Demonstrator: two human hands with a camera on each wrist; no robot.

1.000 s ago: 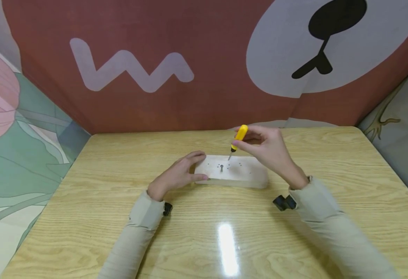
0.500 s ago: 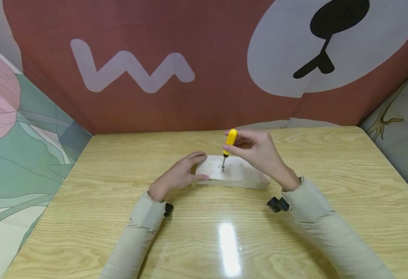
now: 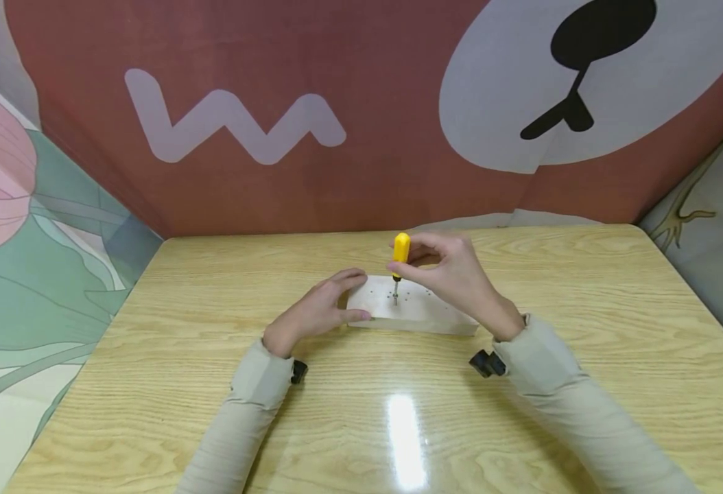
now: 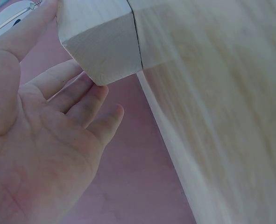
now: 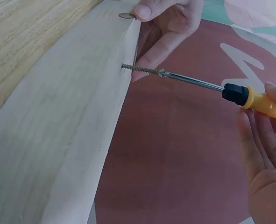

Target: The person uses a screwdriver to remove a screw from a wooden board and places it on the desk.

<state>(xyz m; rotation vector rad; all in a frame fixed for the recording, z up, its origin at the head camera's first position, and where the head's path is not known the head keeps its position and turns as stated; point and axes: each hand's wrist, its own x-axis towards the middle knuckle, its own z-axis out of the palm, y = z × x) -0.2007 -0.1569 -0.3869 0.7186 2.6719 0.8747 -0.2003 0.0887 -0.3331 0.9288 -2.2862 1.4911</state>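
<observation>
A pale wooden block lies on the table, its top dotted with several small holes. My left hand holds the block's left end, thumb at the front edge and fingers at the back. My right hand pinches the yellow handle of a screwdriver, held nearly upright. In the right wrist view a threaded screw stands partly sunk in the block, and the screwdriver's metal shaft meets its head. The left wrist view shows the block's end against the fingers.
The wood-grain table extends around the block. Behind it rises a red-brown printed backdrop, with more printed panels at both sides. Black wrist cameras sit below the cuffs.
My right hand has moved left and slightly down with the screwdriver, bringing its tip from above the block onto the screw head. The screwdriver is now more upright. My left hand has stayed put.
</observation>
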